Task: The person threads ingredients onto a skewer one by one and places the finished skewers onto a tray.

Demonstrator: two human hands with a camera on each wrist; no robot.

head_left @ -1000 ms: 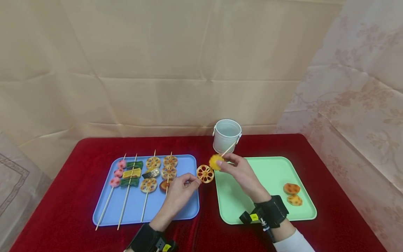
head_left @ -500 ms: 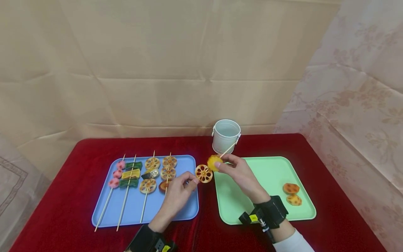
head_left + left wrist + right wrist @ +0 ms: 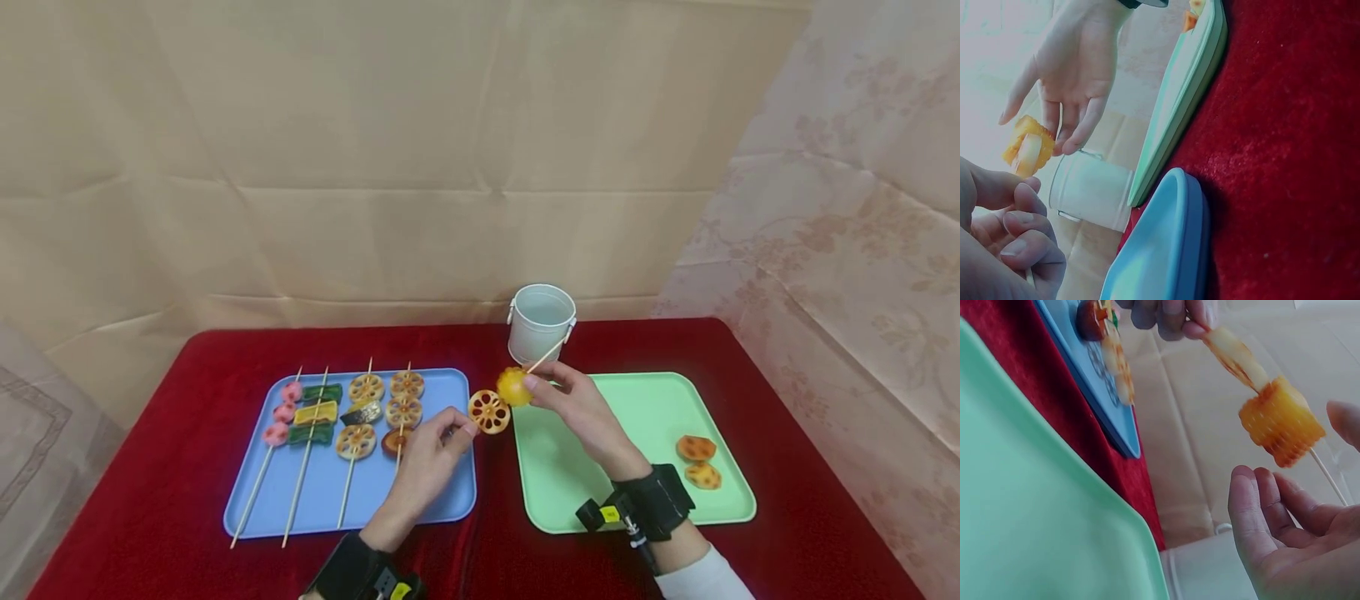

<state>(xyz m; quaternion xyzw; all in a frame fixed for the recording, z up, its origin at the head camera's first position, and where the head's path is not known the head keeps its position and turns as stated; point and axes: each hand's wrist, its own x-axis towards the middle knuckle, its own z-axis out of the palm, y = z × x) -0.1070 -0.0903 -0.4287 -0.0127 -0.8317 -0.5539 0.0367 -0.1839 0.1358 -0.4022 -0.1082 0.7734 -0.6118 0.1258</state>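
Note:
In the head view, my left hand [image 3: 431, 458] pinches a skewer [image 3: 1329, 475] just below a lotus root slice [image 3: 489, 412]. A yellow piece of corn [image 3: 513, 387] sits beyond the slice, with the bare stick tip poking out past it. My right hand [image 3: 581, 412] is right beside the corn. Seen from the right wrist, its fingers [image 3: 1246, 500] are loose and stand apart from the corn, thumb on the other side. From the left wrist, the curled left fingers [image 3: 1032, 247] have the lower stick running out beneath them.
A blue tray [image 3: 300, 508] at left bears several skewers of lotus root, pink pieces and green and yellow pieces. On the right, a green tray [image 3: 555, 492] holds two browned slices [image 3: 699, 462]. Behind stands a white bucket [image 3: 536, 333] on the red cloth [image 3: 420, 342].
My right thumb and fingers have come off the corn, and that hand has drawn slightly to the right. The left hand still holds the skewer in nearly the same place.

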